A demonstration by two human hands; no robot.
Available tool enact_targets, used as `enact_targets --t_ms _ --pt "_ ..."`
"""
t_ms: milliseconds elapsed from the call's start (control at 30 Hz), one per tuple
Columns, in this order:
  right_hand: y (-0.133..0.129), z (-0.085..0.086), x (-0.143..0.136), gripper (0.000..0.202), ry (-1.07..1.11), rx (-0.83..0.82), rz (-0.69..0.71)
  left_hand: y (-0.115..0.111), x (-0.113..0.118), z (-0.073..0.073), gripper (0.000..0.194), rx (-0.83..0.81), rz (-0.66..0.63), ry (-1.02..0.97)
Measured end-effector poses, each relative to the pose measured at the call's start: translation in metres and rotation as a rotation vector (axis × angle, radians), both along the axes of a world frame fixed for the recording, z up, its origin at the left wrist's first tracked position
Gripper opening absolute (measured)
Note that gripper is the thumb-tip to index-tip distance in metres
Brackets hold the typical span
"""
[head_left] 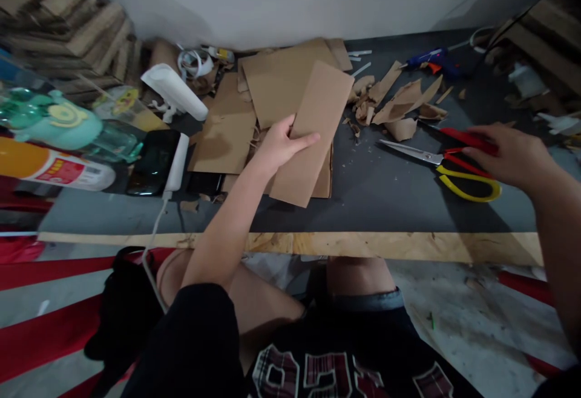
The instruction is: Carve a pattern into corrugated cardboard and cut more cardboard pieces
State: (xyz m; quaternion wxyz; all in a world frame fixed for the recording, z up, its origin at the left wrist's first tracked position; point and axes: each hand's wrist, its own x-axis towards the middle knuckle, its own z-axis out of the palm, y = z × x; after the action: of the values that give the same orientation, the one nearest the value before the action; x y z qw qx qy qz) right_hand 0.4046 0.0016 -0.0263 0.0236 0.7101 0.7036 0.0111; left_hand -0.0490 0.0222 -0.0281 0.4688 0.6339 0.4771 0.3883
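Note:
My left hand [287,144] pinches a flat rectangular strip of cardboard [321,114], thumb on top, tilted above other cardboard pieces. Over at the right, my right hand [511,153] is closed around a red utility knife [465,137], its dark narrow end pointing left; some fingers are hidden. Just below that knife lie scissors [422,153] with steel blades and yellow and red handles. Larger cardboard sheets [276,86] are spread beyond my left hand, with another sheet [224,129] to their left.
Torn cardboard scraps [402,101] and a blue glue gun [429,59] lie at the back right. Bottles [59,165], a black phone-like object [154,162] and a white roll [175,91] crowd the left. Cardboard stacks [68,23] rise at the far left. The wooden table edge [308,244] runs before my legs.

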Motion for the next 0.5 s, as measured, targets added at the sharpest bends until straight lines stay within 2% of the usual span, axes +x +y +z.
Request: enact_targets --t_ms 133,267,333,500 --pt "0.007 0.005 -0.008 0.06 0.101 -0.014 0.004 -0.007 0.012 0.003 0.057 -0.089 -0.074 -0.201" --pt "0.008 0.014 -0.027 0.056 0.044 -0.107 0.049 -0.011 0.017 0.004 0.064 -0.138 -0.101 -0.229" --pt "0.004 0.018 -0.037 0.056 0.013 -0.102 0.049 -0.013 0.021 0.004 0.066 -0.178 -0.111 -0.242" --pt "-0.007 0.024 -0.049 0.058 0.081 0.098 -0.235 -0.022 0.04 -0.012 0.063 -0.232 -0.045 -0.37"
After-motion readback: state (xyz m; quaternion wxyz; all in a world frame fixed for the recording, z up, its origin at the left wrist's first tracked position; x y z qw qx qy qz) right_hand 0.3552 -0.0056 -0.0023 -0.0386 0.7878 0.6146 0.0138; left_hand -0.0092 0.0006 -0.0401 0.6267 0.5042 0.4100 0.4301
